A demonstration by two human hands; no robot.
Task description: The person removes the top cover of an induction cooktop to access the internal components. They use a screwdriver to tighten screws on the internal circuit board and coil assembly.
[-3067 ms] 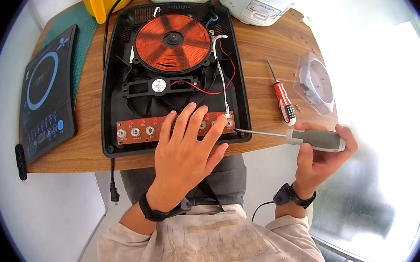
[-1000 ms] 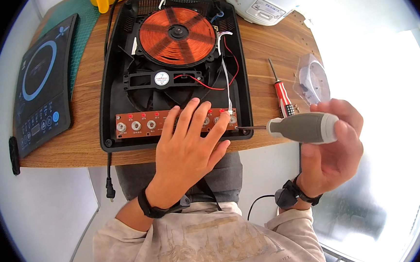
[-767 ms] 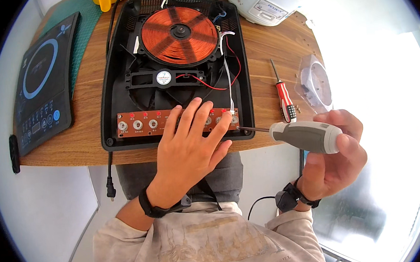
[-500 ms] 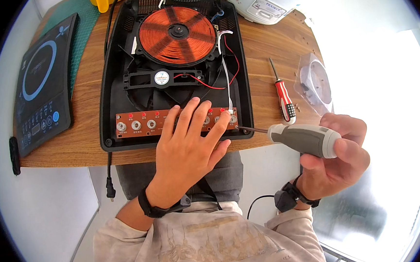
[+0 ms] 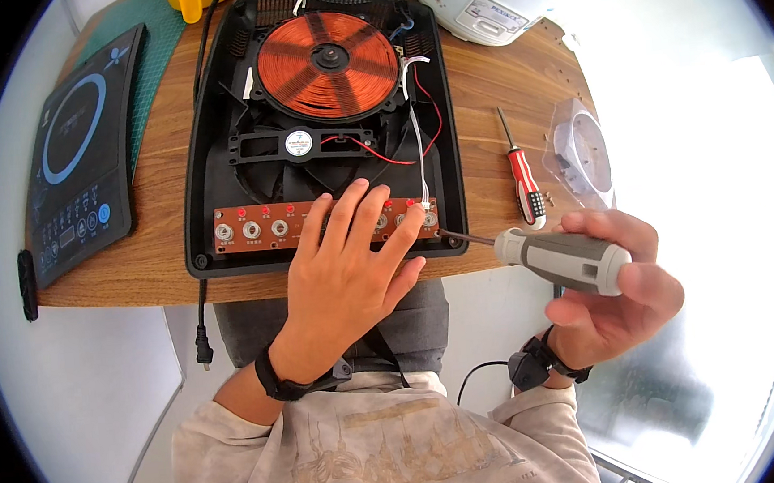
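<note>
Far left of the left hand (image 5: 340, 276), there's a dark glass panel (image 5: 80, 155). Next, a black housing (image 5: 191, 179), with the red-brown circuit board (image 5: 250, 238) under that left hand, palm down, fingers spread! Straight beyond its fingertips, the copper coil (image 5: 318, 89). Between the hands and farther off, a red-handled screwdriver (image 5: 524, 187). Now the right hand (image 5: 614, 306), well apart, thumb and fingers gripping a grey screwdriver (image 5: 561, 259), tip at the board's right end! Beyond that hand, a clear plastic ring (image 5: 583, 151).
</note>
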